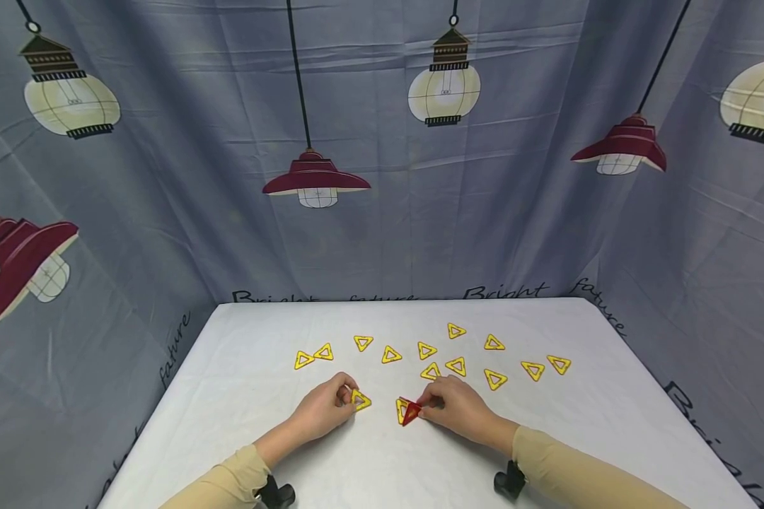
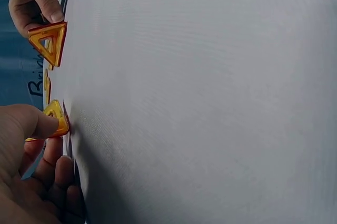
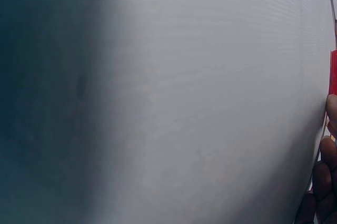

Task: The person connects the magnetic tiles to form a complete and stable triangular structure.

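My left hand (image 1: 325, 406) pinches a yellow triangular frame tile (image 1: 361, 400) between thumb and fingers; the left wrist view shows the thumb pressed on this tile (image 2: 57, 119). To its right, my right hand (image 1: 460, 410) grips a small cluster of triangles by its right side. In that cluster a red triangle tile (image 1: 411, 413) stands at an angle against a yellow triangle tile (image 1: 400, 412). The right wrist view catches only the fingers and an edge of the red tile (image 3: 334, 71). A gap separates the pieces in the two hands.
Several loose yellow triangle tiles lie beyond the hands on the white table (image 1: 369, 466), among them one at the left (image 1: 303, 360), one behind the right hand (image 1: 430, 371) and one at the far right (image 1: 559, 364). A grey curtain (image 1: 382, 247) hangs behind the table.
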Motion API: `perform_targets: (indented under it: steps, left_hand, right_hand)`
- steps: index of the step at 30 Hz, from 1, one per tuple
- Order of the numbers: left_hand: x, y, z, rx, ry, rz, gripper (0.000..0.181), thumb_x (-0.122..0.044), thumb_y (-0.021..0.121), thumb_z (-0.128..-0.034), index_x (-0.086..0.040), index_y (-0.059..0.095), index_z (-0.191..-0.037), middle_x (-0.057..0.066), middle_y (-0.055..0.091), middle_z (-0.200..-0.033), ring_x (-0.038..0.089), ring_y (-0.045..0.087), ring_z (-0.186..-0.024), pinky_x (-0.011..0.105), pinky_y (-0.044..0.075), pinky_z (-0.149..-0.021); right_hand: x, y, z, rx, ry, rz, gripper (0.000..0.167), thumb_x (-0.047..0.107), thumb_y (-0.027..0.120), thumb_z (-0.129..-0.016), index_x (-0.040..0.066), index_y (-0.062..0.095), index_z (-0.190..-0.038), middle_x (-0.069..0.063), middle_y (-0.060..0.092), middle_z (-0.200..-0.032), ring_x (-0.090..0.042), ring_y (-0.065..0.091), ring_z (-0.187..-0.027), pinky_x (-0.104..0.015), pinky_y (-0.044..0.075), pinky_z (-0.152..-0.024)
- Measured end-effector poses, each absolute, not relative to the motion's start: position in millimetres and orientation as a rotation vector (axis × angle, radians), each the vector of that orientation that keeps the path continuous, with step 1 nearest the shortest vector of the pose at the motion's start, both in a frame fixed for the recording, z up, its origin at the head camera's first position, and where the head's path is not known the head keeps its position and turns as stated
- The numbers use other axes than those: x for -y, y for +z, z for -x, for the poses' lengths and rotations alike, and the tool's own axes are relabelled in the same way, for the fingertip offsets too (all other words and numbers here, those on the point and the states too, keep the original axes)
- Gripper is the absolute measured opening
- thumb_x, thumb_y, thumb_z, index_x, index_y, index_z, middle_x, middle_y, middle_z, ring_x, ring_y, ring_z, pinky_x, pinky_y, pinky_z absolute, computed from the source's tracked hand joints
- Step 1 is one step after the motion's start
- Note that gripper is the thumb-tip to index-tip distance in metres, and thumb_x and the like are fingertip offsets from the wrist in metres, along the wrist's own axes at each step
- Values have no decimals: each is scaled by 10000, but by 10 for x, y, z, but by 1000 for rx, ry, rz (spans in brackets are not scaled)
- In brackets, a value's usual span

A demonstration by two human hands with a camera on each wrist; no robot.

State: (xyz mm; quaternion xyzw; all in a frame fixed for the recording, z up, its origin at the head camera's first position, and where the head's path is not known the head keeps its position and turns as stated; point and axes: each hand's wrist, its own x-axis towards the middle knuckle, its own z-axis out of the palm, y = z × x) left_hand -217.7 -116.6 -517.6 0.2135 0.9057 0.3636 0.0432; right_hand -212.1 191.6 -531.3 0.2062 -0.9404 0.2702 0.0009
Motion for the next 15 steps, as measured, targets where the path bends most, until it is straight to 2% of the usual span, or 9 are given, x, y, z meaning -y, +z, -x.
perform_targets:
  steps: [6, 15]
  left_hand:
    - [1172, -5170, 2193, -2760, 1059, -734, 234, -78, 700, -897, -170, 718, -1111, -92, 554, -820, 56, 490, -696, 254, 425, -608]
    - [1176, -5171, 2213, -2661, 1035, -785, 286, -74, 674, -884, -219, 750, -1118, -89, 552, -828, 64, 500, -717, 257, 433, -631]
  right_hand:
    - [-1914, -5307, 2120, 2946, 839, -654, 140, 287, 848, -853, 318, 733, -928, 234, 585, -861, -15, 495, -827, -279, 455, -736]
    - [-1922, -5304, 2113, 2942, 847, -660, 135, 285, 841, -860, 318, 736, -936, 228, 592, -867, -19, 497, -830, -280, 455, -743]
